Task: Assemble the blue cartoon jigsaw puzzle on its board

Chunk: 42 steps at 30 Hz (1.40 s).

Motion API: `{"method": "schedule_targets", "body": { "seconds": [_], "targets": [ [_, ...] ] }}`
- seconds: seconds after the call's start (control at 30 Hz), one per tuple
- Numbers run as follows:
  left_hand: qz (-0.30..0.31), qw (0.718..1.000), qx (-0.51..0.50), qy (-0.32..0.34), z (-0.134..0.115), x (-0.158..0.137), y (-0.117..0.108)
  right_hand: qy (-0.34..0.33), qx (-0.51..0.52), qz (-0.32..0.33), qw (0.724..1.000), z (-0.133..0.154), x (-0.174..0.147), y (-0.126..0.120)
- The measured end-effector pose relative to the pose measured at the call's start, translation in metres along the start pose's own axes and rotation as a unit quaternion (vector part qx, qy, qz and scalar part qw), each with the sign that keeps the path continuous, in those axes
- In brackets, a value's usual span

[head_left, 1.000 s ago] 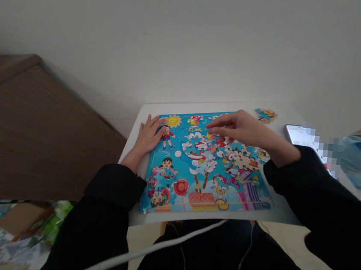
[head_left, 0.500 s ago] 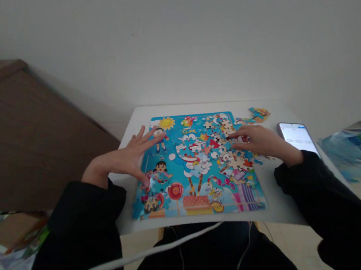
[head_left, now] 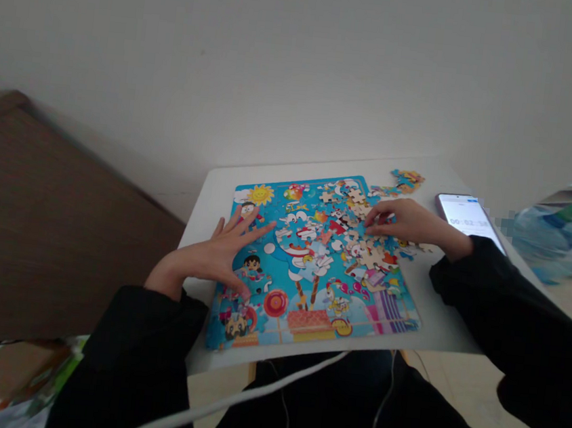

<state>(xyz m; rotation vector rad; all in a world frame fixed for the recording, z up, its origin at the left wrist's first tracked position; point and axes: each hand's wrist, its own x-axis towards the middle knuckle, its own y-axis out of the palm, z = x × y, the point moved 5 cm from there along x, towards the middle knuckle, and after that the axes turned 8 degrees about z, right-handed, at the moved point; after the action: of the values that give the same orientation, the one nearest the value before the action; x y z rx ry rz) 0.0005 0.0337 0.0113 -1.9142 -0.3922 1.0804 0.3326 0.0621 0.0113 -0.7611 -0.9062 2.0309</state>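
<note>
A blue cartoon jigsaw puzzle lies on a small white table, partly covered by loose pieces. My left hand rests over its left side, fingers spread wide and nothing held. On the upper right part, my right hand has thumb and index finger pinched low among the pieces, on a puzzle piece mostly hidden by the fingertips. Loose puzzle pieces, some with their plain tan backs up, are heaped beneath and beside that hand. A sun and a red round candy are printed on the board's left half.
More loose pieces lie at the table's back right. A phone with a lit timer screen is near the right edge of the white table. A white cable crosses in front. Brown furniture stands left; a wall rises behind.
My left hand has moved slightly right over the board, its fingers still spread. The right hand's thumb and index finger have drawn closer together. The whole view has shifted a little.
</note>
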Motion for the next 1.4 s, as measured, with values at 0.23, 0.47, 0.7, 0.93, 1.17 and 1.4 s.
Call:
{"method": "schedule_targets", "body": {
  "seconds": [0.23, 0.47, 0.7, 0.93, 1.17, 1.4],
  "targets": [
    [-0.114, 0.992, -0.045, 0.037, -0.002, 0.005, -0.012, -0.008, 0.139, -0.02, 0.99, -0.014, 0.005, 0.0],
    [-0.264, 0.96, -0.089, 0.027, 0.0, 0.001, -0.029, 0.059, 0.251, -0.068, 0.964, -0.018, -0.005, -0.013],
    [-0.354, 0.932, -0.072, 0.025, 0.015, 0.002, -0.029, 0.101, 0.08, 0.0, 0.992, -0.04, -0.023, -0.039],
    [-0.402, 0.914, -0.062, -0.008, 0.029, 0.003, -0.028, 0.052, -0.101, -0.033, 0.993, -0.003, -0.023, -0.032],
    [-0.396, 0.916, -0.06, -0.031, 0.031, 0.004, -0.028, -0.031, -0.194, 0.0, 0.981, 0.018, -0.013, 0.003],
    [-0.397, 0.916, -0.049, -0.016, 0.029, 0.004, -0.028, -0.028, -0.222, 0.0, 0.975, 0.026, -0.012, 0.009]
  ]
}}
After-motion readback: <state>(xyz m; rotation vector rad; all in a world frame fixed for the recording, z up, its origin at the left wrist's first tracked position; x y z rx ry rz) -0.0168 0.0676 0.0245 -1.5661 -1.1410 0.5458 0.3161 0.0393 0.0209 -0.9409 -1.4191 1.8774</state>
